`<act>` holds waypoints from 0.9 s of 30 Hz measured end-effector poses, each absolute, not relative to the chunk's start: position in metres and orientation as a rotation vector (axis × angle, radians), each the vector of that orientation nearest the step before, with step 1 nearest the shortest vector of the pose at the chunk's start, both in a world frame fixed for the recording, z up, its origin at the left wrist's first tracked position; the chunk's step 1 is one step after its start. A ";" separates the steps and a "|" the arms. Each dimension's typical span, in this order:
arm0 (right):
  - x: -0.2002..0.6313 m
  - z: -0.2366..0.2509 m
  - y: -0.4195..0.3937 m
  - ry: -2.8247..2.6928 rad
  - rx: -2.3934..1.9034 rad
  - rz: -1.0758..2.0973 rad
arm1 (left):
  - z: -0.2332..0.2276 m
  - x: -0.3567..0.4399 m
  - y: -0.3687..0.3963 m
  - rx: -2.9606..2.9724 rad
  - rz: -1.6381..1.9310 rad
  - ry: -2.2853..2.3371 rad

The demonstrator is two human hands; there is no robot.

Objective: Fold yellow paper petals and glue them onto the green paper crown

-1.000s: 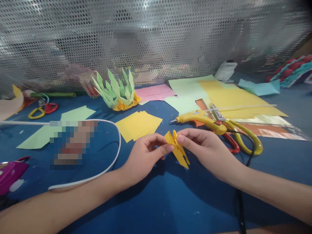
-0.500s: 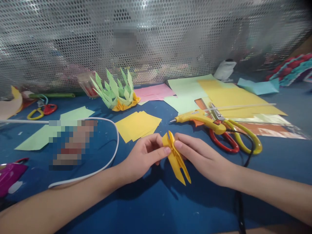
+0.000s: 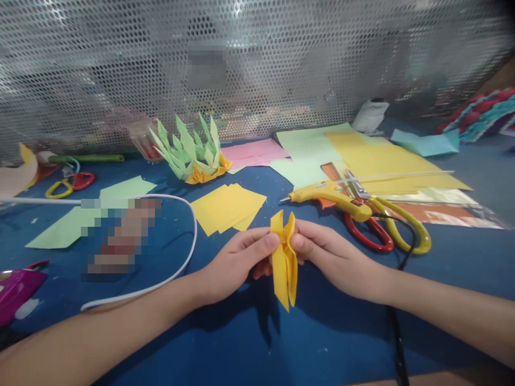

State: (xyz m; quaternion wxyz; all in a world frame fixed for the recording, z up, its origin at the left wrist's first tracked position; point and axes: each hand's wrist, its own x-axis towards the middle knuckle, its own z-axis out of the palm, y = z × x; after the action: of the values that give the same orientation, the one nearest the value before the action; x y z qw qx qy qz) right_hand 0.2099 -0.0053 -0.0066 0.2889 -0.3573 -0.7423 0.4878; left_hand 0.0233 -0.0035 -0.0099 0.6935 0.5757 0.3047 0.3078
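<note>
A folded piece of yellow paper [image 3: 286, 268] is held upright between my two hands, above the blue table. My left hand [image 3: 241, 260] pinches its left side, thumb in front and fingers behind. My right hand [image 3: 330, 254] grips the right side near the upper part. The paper has several long folded flaps, with a gap between them at the top. Just beyond my hands lie several yellow paper sheets [image 3: 227, 206]. A yellow glue gun [image 3: 332, 195] rests past my right hand, its nozzle pointing left.
Scissors with red and yellow handles [image 3: 420, 236] lie under the glue gun, beside its black cord [image 3: 396, 332]. A green and orange folded-paper piece [image 3: 197, 155] stands at the back. A white cable [image 3: 195, 230] curves at left. Perforated metal mesh [image 3: 257, 69] rises behind the table.
The folded yellow paper has turned from a slant to nearly upright, and its top flaps have spread apart. Both hands have shifted slightly and still hold it.
</note>
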 end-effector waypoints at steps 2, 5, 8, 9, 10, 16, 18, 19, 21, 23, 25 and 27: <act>0.210 -0.008 -0.005 -2.057 -0.955 1.153 | -0.008 0.024 -0.006 1.314 0.675 0.700; 0.209 -0.007 -0.005 -2.147 -0.912 0.920 | -0.007 0.024 -0.010 1.321 0.663 0.733; 0.209 -0.006 -0.006 -2.171 -0.883 0.811 | -0.008 0.024 -0.012 1.335 0.692 0.753; 0.209 -0.006 -0.006 -2.174 -0.885 0.814 | -0.008 0.024 -0.012 1.343 0.704 0.753; 0.209 -0.007 -0.006 -2.176 -0.894 0.836 | -0.009 0.023 -0.011 1.348 0.714 0.748; 0.209 -0.008 -0.010 -2.095 -0.977 1.167 | -0.009 0.021 -0.011 1.386 0.669 0.711; 0.208 -0.007 -0.011 -2.057 -0.987 1.264 | -0.008 0.021 -0.011 1.429 0.654 0.721; 0.208 -0.006 -0.011 -2.040 -0.990 1.298 | -0.008 0.020 -0.011 1.454 0.650 0.722; 0.207 -0.004 -0.012 -2.014 -0.998 1.340 | -0.007 0.020 -0.011 1.500 0.642 0.722; 0.207 -0.002 -0.012 -2.001 -1.005 1.356 | -0.007 0.019 -0.010 1.542 0.627 0.720; 0.207 -0.002 -0.012 -1.995 -1.006 1.369 | -0.006 0.019 -0.010 1.593 0.617 0.725; 0.207 -0.003 -0.012 -1.997 -1.009 1.368 | -0.006 0.019 -0.010 1.655 0.612 0.736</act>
State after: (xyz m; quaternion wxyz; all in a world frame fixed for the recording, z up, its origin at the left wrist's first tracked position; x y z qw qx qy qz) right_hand 0.2075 -0.0122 -0.0027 0.2566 -0.3720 -0.7360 0.5041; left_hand 0.0190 -0.0099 -0.0059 0.5768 0.7072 0.3142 0.2615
